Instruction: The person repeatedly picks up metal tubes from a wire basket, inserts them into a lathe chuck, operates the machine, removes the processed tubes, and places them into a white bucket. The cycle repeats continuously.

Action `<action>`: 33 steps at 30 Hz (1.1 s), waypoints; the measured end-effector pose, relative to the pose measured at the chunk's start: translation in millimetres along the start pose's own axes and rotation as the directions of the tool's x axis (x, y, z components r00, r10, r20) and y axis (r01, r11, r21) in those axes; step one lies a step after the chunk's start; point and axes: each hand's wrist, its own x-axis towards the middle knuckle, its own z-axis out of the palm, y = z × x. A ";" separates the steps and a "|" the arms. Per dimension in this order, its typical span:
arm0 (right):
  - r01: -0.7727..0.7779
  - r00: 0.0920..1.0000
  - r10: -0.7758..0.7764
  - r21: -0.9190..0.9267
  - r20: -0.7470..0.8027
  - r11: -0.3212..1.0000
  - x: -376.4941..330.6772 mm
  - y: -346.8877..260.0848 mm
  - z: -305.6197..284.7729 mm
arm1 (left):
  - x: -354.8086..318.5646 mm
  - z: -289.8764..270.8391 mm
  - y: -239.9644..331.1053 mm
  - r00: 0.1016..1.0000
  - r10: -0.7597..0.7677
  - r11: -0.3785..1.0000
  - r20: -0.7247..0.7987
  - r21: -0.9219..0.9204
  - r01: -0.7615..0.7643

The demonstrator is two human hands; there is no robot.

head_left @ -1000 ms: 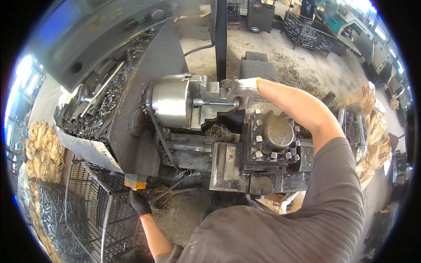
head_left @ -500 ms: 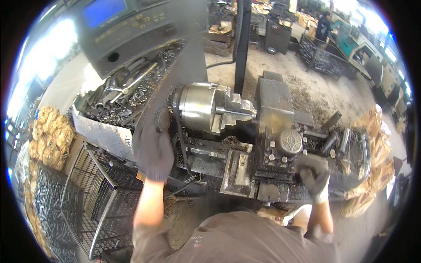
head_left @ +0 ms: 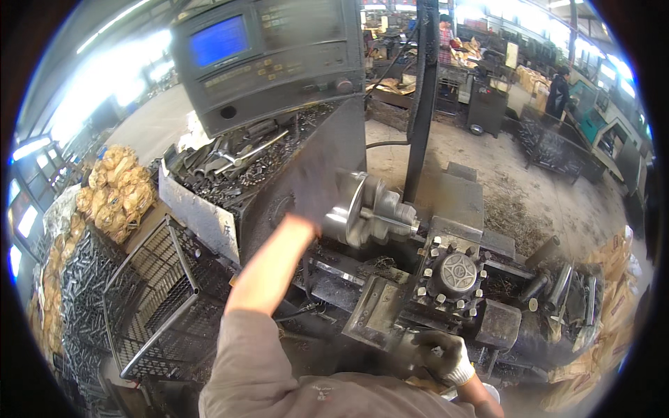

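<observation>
My left hand [head_left: 315, 194], in a dark glove, is smeared by motion beside a lathe's steel chuck [head_left: 344, 212]. Whether it touches the chuck or holds anything cannot be made out. The stepped chuck jaws [head_left: 382, 217] look blurred. Low at the front of the lathe, my right hand [head_left: 439, 354] wears a dark-palmed glove with a white cuff. Its fingers are curled, and what they grip, if anything, is hidden. Between the chuck and my right hand stands the square tool post [head_left: 458, 272], with a round patterned cap and several bolts around it.
A control panel [head_left: 268, 63] with a blue screen rises behind a tray [head_left: 198, 216] of tools and metal chips. Left stands a wire-mesh cart [head_left: 150, 299] near piled metal parts [head_left: 90, 292]. Loose bars and tools lie on the bed's right end [head_left: 557, 299]. Other people stand far back.
My view has tilted up. My left hand has moved up and right, to the chuck. The right has dropped from beside the tool post to the lathe's front. The jaws, sharp before, are now blurred.
</observation>
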 end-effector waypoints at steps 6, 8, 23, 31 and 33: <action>0.112 0.965 -0.120 0.046 0.234 0.993 26.8 -0.2 71.4 | -344.1 133.1 -22.7 0.737 0.015 0.882 0.676 -0.356 0.309; 0.296 0.891 -0.321 0.126 0.320 0.947 34.3 -0.1 114.1 | -509.2 161.5 -59.4 0.566 -0.250 0.810 0.785 -0.151 0.566; 0.963 -0.270 0.450 0.245 0.851 0.114 84.3 175.9 524.5 | -1158.3 -114.8 134.9 -0.934 -0.306 -0.929 -0.187 -0.156 0.335; 0.963 -0.238 0.447 0.270 0.862 -0.008 104.2 109.5 709.3 | -1053.6 57.3 312.7 -0.794 -0.255 -0.924 0.551 0.102 0.368; 0.919 -0.329 0.423 0.389 0.844 -0.061 82.6 100.7 768.7 | -1027.3 79.9 317.3 -0.738 -0.285 -0.909 0.612 0.073 0.411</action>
